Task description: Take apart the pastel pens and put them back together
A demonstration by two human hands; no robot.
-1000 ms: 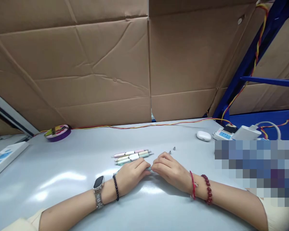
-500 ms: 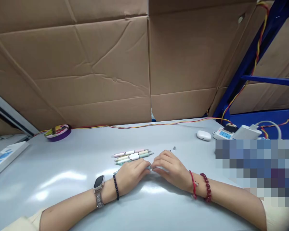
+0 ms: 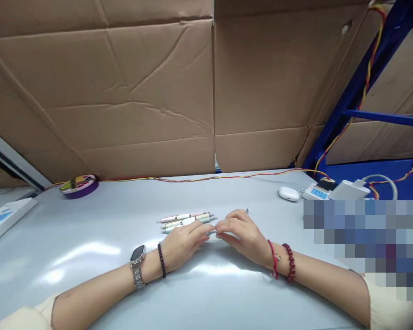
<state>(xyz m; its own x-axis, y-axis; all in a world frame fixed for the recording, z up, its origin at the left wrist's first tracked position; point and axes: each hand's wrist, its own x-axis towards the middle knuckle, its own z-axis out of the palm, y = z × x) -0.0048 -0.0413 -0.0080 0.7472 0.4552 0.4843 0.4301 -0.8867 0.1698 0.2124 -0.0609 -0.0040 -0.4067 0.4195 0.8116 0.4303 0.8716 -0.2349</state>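
My left hand (image 3: 186,243) is closed around a slim pen (image 3: 211,233), mostly hidden under the fingers; its metallic tip end shows at the fingertips. Against that end, my right hand (image 3: 242,236) is pinched with thumb and fingers, so both hands meet at the pen. Just beyond the left fingers lie several pens side by side, among them a pink and white pen (image 3: 182,217) at the back and a pale green pen (image 3: 206,220) nearer. A small grey piece (image 3: 247,211) sits behind the right hand, partly covered by it.
A purple-edged tape roll (image 3: 79,187) lies at the back left. A white earphone case (image 3: 289,194) and a power strip (image 3: 316,192) with a white charger (image 3: 350,189) are at the back right. Another power strip (image 3: 12,215) is at the left. A cardboard wall (image 3: 151,91) closes the back.
The view has shifted slightly. Both hands have moved a little up in the picture, still together at the pen's end, and the right hand now overlaps the small grey piece.
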